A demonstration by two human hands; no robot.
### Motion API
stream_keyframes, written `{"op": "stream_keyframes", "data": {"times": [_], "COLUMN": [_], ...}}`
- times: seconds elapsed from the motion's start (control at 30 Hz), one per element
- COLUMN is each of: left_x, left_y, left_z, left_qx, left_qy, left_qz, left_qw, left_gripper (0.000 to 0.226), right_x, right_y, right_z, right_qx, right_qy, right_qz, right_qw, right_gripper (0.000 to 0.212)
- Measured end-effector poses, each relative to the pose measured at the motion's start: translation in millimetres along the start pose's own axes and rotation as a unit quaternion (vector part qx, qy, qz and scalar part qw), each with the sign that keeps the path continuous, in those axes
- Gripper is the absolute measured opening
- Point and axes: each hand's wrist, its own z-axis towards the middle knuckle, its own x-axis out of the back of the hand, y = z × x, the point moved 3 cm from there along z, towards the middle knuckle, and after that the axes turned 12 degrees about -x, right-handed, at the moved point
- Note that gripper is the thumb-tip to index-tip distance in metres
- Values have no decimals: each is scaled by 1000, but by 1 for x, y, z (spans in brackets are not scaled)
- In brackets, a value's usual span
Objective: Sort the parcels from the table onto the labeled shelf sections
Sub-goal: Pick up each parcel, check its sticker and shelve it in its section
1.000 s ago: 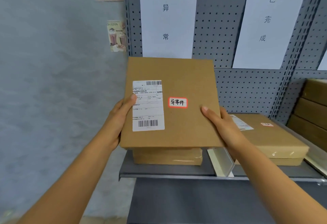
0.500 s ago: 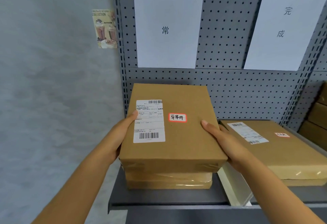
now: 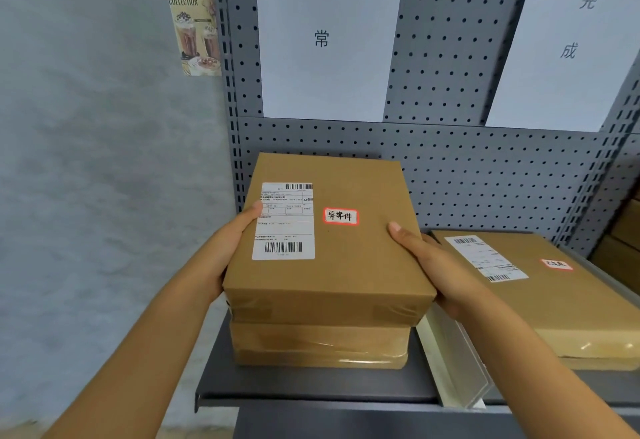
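I have both hands on a brown cardboard parcel (image 3: 346, 265), one at each side. My left hand (image 3: 225, 251) grips its left edge with the thumb lying over the top, on the edge of the white shipping label (image 3: 285, 222). My right hand (image 3: 426, 258) grips the right edge, thumb on the top face and the other fingers hidden behind the side. The parcel's top carries that barcoded label and a small red-bordered sticker (image 3: 341, 216) with handwritten characters.

The parcel sits over a second parcel (image 3: 318, 345), taped and of a similar footprint, which rests on the grey shelf (image 3: 311, 386); I cannot tell whether the two fully touch. This is the left section, under a white sheet (image 3: 325, 40) fixed to the grey pegboard (image 3: 443, 57).

A clear plastic divider (image 3: 453, 366) stands just to the right. Beyond it lies a flatter parcel (image 3: 561, 300) with its own label and red sticker, under another white sheet (image 3: 571, 50). More brown boxes (image 3: 627, 230) show at the far right edge. A small drinks poster (image 3: 195, 33) hangs on the wall to the left.
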Motion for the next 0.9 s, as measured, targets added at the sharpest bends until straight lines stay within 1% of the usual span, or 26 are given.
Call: {"op": "stream_keyframes", "data": {"times": [0.03,0.07,0.17,0.23,0.43,0.63,0.8,0.9], "left_x": [0,1,2,2,7,11,18,20], "left_y": [-1,-2,-6,-9,-14,-19,-17,-13], "left_z": [1,2,3,4,15,25,28,27], "left_qx": [2,4,13,19,31,47,47,49], "left_qy": [0,0,1,3,12,9,3,-6], "left_qz": [0,2,15,22,52,69,81,92], "left_qw": [1000,1000,1000,1000,998,996,996,994], "left_gripper": [29,29,28,28,31,30,26,28], "right_x": [0,0,-1,-1,0,0,-9,-11], "right_y": [1,1,1,1,2,-2,-5,-7], "right_z": [3,5,7,9,20,27,34,35], "right_qx": [-9,-18,-41,-56,-84,-96,-100,-94], "right_qy": [-9,-16,-30,-26,5,23,10,7], "right_qz": [0,-1,0,-4,-33,-50,-56,-72], "right_qw": [1000,1000,999,998,996,994,993,993], "right_gripper": [77,75,49,44,62,57,59,55]}}
